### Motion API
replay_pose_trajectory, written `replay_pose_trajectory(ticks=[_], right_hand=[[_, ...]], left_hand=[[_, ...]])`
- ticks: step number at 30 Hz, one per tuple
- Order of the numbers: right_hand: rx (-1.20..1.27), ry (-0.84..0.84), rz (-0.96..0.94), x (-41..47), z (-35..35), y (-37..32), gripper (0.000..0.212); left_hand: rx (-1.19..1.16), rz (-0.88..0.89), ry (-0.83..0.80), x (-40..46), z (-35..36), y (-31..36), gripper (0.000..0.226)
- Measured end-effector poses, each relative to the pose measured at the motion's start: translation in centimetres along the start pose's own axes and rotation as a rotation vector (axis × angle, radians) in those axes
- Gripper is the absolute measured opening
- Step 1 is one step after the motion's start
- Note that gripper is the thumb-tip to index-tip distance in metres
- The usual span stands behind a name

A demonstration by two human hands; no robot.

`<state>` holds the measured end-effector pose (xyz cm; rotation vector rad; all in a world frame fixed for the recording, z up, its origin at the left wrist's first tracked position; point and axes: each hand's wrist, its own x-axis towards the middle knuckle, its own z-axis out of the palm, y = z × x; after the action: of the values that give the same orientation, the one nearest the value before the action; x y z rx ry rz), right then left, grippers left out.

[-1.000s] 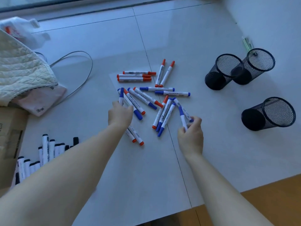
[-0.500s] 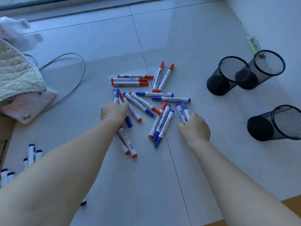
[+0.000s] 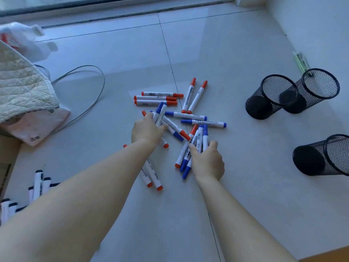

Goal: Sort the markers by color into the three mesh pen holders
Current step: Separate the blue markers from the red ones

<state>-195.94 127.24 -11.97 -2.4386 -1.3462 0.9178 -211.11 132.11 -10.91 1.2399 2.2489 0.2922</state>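
Several red-capped and blue-capped white markers lie scattered on the pale tiled floor; three red ones [image 3: 156, 98] lie side by side at the back. My left hand [image 3: 146, 129] grips a blue-capped marker [image 3: 159, 112], lifted with its cap pointing away. My right hand [image 3: 206, 160] holds two blue-capped markers [image 3: 203, 138] upright-ish beside a small bundle of red and blue markers [image 3: 184, 161]. Three black mesh pen holders stand at the right: two together [image 3: 264, 103] [image 3: 319, 87] and one nearer [image 3: 324, 157], all seemingly without markers. Black-capped markers [image 3: 37, 184] lie at the lower left.
A quilted cloth [image 3: 20, 86] and white plastic bags [image 3: 37, 127] lie at the left with a grey cable loop [image 3: 94, 87]. A cardboard box edge [image 3: 5, 154] sits at far left. A green pen [image 3: 300, 61] lies by the wall. Wooden flooring [image 3: 332, 254] starts at lower right.
My left hand has lifted a blue-capped marker off the pile. My right hand has gathered two blue-capped markers and raised them. The camera view shifted slightly.
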Motion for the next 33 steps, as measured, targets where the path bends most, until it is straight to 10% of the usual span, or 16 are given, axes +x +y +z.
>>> replay_pose_trajectory(ticks=[15,24,33], right_hand=[[-0.097,-0.018,-0.010,2.2,-2.8,2.3,0.020],[0.141,-0.082,0.004,3.7,-4.8,2.6,0.004],[-0.207,0.016,-0.763,7.1,-5.8,-0.2,0.009]], left_hand=[[0.001,-0.256,-0.082,1.8,0.6,4.1,0.026],[0.044,-0.126,-0.019,1.9,-0.8,5.1,0.026],[0.239,0.389,-0.073,3.4,-0.5,7.6,0.005]])
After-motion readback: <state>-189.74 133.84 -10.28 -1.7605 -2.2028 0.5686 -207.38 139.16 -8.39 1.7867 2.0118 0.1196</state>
